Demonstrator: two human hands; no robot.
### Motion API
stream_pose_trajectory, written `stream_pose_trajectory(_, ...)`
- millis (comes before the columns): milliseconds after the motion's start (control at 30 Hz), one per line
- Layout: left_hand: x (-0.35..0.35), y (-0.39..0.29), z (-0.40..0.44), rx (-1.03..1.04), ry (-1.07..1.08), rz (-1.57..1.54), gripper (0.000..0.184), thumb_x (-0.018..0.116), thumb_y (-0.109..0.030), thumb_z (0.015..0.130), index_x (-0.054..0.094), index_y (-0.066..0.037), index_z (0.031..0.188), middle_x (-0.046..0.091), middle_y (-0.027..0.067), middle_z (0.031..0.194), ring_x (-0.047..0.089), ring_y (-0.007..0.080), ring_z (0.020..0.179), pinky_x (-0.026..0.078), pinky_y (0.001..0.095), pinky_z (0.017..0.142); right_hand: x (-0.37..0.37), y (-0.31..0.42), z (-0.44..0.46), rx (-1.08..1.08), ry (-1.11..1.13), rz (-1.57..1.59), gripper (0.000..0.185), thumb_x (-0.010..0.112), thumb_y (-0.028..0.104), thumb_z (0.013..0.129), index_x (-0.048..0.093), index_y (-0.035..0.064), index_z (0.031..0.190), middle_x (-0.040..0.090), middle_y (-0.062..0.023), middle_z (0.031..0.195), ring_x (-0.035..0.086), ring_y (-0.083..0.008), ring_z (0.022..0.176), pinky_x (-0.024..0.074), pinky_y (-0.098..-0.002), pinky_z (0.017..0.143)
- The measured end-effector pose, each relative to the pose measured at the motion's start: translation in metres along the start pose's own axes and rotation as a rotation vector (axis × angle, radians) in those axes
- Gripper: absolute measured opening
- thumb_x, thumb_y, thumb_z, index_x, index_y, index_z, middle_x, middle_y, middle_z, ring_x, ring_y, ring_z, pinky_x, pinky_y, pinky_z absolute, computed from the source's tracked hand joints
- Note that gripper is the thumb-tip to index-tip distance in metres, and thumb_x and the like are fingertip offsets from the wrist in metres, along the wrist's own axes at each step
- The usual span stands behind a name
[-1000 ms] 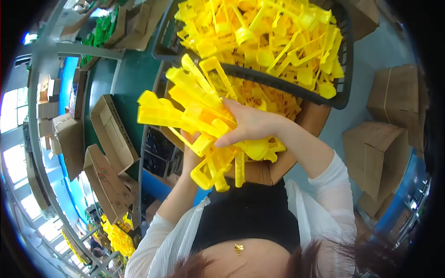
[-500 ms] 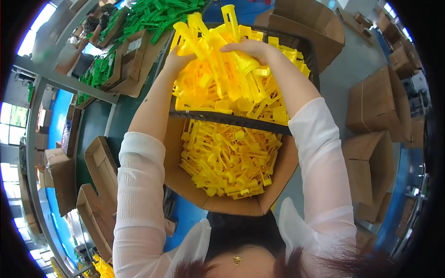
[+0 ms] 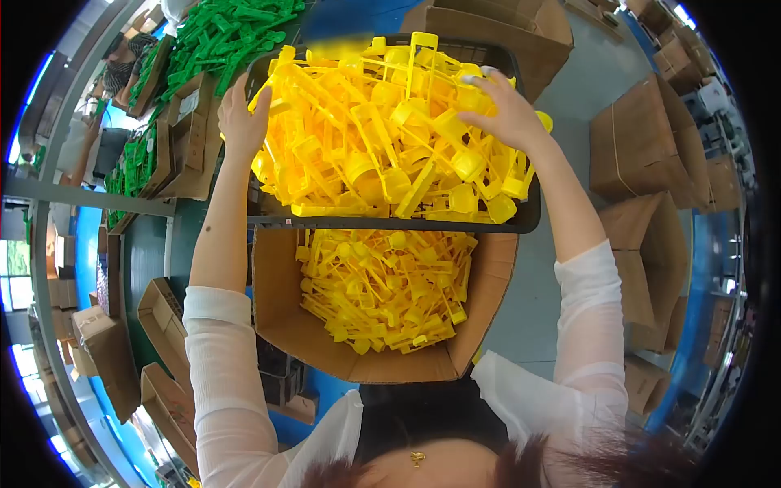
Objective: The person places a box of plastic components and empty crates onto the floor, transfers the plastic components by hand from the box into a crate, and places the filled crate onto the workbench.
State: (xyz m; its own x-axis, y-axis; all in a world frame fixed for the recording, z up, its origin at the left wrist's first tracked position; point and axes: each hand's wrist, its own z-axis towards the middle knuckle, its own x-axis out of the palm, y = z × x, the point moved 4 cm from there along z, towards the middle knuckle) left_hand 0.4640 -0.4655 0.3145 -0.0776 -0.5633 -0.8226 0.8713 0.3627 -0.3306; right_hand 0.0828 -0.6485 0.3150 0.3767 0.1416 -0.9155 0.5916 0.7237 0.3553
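Observation:
A dark crate (image 3: 390,222) is heaped with yellow plastic parts (image 3: 358,138). My left hand (image 3: 244,118) is at the crate's left edge, fingers apart, beside the heap. At the right side of the heap, my right hand (image 3: 506,112) is spread with its fingers over the parts. Neither hand grips a part. Nearer my body, below the crate, an open cardboard box (image 3: 285,325) has more yellow parts (image 3: 386,285) inside.
Green parts (image 3: 232,32) lie heaped at the upper left, near cardboard trays (image 3: 189,142). A co-worker (image 3: 122,69) is at the far upper left. Brown cartons (image 3: 639,146) stand on the right, and a metal frame (image 3: 89,193) crosses the left.
The bunch of yellow parts that both hands carried from over the box to the crate has been let go onto the heap. My hands have moved apart to its two sides.

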Motion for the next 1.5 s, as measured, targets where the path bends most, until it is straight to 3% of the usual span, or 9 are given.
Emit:
stream_pose_trajectory(300,0.046,-0.043,-0.036,-0.17,0.538,-0.118,0.078,0.037,-0.075,0.073,0.024,-0.033,0.138,0.018,0.0214,0.143,0.021,0.0354,0.132,0.013,0.0545,0.104,0.047,-0.016,-0.059,0.412,0.063,-0.335,0.099,0.036,0.076,0.073,0.021,0.0033,0.138,0.029,-0.0221,0.137,0.022,-0.0478,0.125,0.0089,-0.0554,0.104)
stream_pose_trajectory(533,-0.006,-0.028,-0.04,-0.03,-0.066,-0.342,0.035,0.054,-0.029,0.087,0.057,-0.002,0.11,0.053,0.0155,0.117,0.046,0.0279,0.113,0.035,0.0361,0.095,0.033,0.005,-0.059,0.072,-0.342,-0.285,0.081,0.049,0.061,0.076,0.039,-0.0042,0.123,0.037,-0.0227,0.127,0.026,-0.0408,0.123,0.0152,-0.0547,0.102)
stream_pose_trajectory(700,0.028,0.13,-0.045,-0.863,-0.072,-0.127,0.062,0.046,-0.05,0.084,0.042,-0.005,0.126,0.048,0.0206,0.12,0.045,0.0354,0.113,0.034,0.0416,0.095,0.037,-0.039,-0.109,0.469,-0.379,-0.111,0.067,0.059,0.045,0.078,0.039,-0.004,0.12,0.037,-0.0279,0.119,0.031,-0.0385,0.119,0.0234,-0.0498,0.097)
stream_pose_trajectory(833,0.05,0.098,-0.058,-0.326,0.203,0.198,0.066,0.025,-0.06,0.086,0.032,-0.016,0.135,0.029,0.01,0.141,0.02,0.0256,0.132,0.011,0.0531,0.103,0.066,0.005,-0.067,0.122,-0.445,0.043,0.071,0.056,0.047,0.081,0.032,-0.0029,0.126,0.036,-0.032,0.122,0.03,-0.0459,0.12,0.0251,-0.0481,0.1)
stream_pose_trajectory(967,0.055,0.121,-0.062,0.146,0.462,0.526,0.044,0.038,-0.038,0.09,0.044,-0.014,0.126,0.042,0.0114,0.13,0.038,0.0249,0.121,0.035,0.0441,0.092,0.076,-0.022,-0.026,0.145,-0.415,-0.235,0.058,0.059,0.038,0.083,0.039,-0.0002,0.121,0.043,-0.0271,0.118,0.043,-0.0397,0.11,0.0371,-0.0438,0.091)
stream_pose_trajectory(1033,-0.002,0.094,-0.077,0.046,0.072,0.229,0.033,0.041,-0.028,0.089,0.053,-0.007,0.111,0.053,0.0138,0.113,0.049,0.0294,0.104,0.041,0.0381,0.086,0.042,0.0,-0.054,0.098,-0.754,-0.403,0.048,0.055,0.032,0.083,0.045,0.0,0.118,0.057,-0.0208,0.106,0.054,-0.0326,0.101,0.0422,-0.0414,0.084)
stream_pose_trajectory(1200,-0.062,0.037,-0.229,-0.537,-0.645,-0.173,0.018,0.053,-0.012,0.084,0.056,0.004,0.09,0.058,0.0125,0.09,0.055,0.0222,0.082,0.043,0.0304,0.077,0.074,0.084,-0.186,-0.178,-0.409,0.216,0.014,0.059,0.006,0.074,0.055,0.003,0.087,0.056,-0.0101,0.073,0.056,-0.0274,0.065,0.0451,-0.0346,0.059)
stream_pose_trajectory(1400,0.118,0.126,-0.462,-1.112,0.447,-0.097,0.079,0.064,-0.054,0.071,0.044,0.006,0.118,0.045,0.0246,0.119,0.043,0.0346,0.112,0.035,0.0416,0.094,0.289,0.003,-0.246,0.716,0.9,-0.253,0.053,0.044,0.043,0.087,0.048,0.0002,0.118,0.05,-0.0189,0.119,0.05,-0.031,0.108,0.0428,-0.0355,0.087)
stream_pose_trajectory(1500,0.175,0.153,-0.495,-1.249,0.971,-0.172,0.098,0.055,-0.07,0.067,0.038,0.004,0.127,0.039,0.0258,0.127,0.04,0.0341,0.116,0.034,0.0417,0.095,0.388,-0.085,-0.307,0.965,0.986,0.114,0.065,0.034,0.053,0.088,0.038,0.0038,0.13,0.044,-0.0176,0.13,0.042,-0.0292,0.119,0.039,-0.0368,0.092)
